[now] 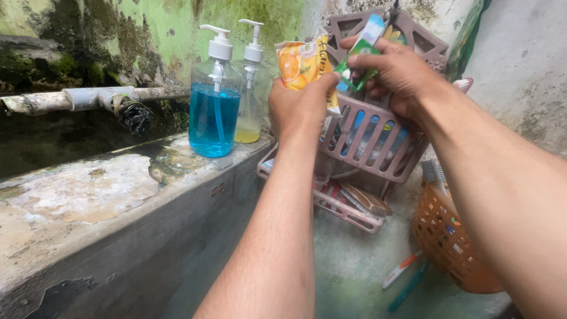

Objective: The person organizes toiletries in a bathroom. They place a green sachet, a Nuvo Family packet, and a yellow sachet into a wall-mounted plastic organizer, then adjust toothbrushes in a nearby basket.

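Observation:
My left hand [300, 106] grips a yellow-orange sachet pack [302, 64] printed with orange slices, held up in front of a mauve plastic wall rack [378, 147]. My right hand [394, 70] pinches a small green and white sachet [361, 54] between thumb and fingers, right beside the orange pack and above the rack's upper shelf. Both forearms reach in from the lower right.
Two pump bottles stand on the concrete ledge [106, 195]: one with blue liquid [214, 112], one with a little yellow liquid [253, 100]. An orange basket [443, 236] hangs at the right with brushes. Toothbrushes [404, 274] lie below. A grey pipe [88, 97] runs along the mossy wall.

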